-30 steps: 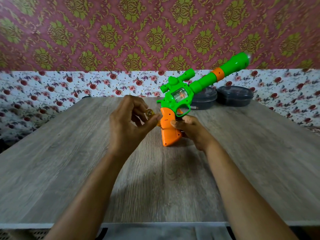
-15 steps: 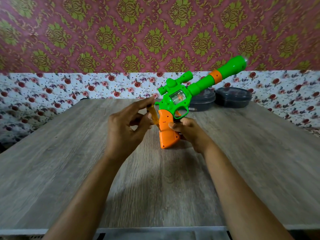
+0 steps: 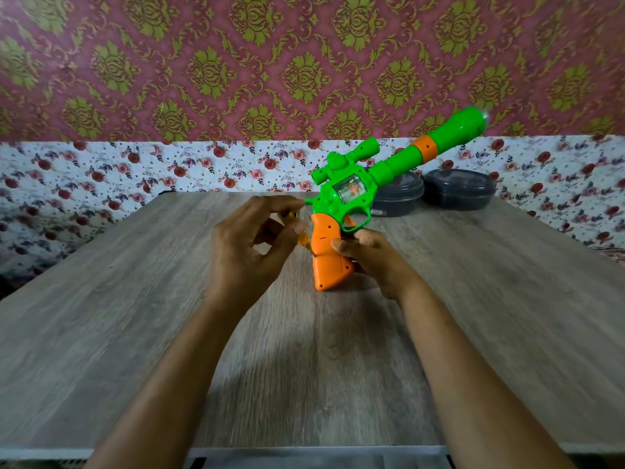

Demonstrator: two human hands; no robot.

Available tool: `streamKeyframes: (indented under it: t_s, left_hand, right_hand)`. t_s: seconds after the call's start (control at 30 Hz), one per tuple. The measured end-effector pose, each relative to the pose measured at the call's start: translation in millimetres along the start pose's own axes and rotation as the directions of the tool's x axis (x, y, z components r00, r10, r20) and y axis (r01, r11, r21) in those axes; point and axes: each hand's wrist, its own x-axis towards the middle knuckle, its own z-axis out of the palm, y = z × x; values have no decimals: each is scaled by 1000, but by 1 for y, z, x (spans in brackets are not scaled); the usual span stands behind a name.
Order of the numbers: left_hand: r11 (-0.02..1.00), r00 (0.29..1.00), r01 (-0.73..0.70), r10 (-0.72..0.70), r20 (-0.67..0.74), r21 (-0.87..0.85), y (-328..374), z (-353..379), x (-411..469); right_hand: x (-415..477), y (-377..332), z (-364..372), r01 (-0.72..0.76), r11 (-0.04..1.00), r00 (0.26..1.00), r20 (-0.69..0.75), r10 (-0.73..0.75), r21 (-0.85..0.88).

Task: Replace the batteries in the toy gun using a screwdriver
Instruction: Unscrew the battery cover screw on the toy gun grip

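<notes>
Right hand [image 3: 372, 257] clamps the toy gun [image 3: 351, 194] by its orange grip, butt on the bench [image 3: 135, 333]; left hand [image 3: 247, 247] pinches the screwdriver [image 3: 303, 239]. Light, stiff plastic, I'd say, so hold that grip firmly.

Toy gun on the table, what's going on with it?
A person's right hand holds the green toy gun by its orange grip, butt resting on the wooden table, barrel tilted up. The left hand pinches a small yellow screwdriver, its tip at the grip's side. The grip looks closed. Two dark lidded containers sit behind.
</notes>
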Motion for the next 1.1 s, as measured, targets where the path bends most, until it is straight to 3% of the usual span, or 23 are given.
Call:
streamKeyframes:
  t_s: [0.7, 1.1]
  left_hand:
    - [998, 998, 60, -60, -34, 2, 0, 0, 1]
    - [996, 999, -38, 39, -4, 77, -3, -2, 3]
  right_hand:
    - [-3, -2, 1, 4, 1000, 1000, -31, -4, -9]
    - [-6, -6, 3, -19, 1000, 999, -37, 19, -1]
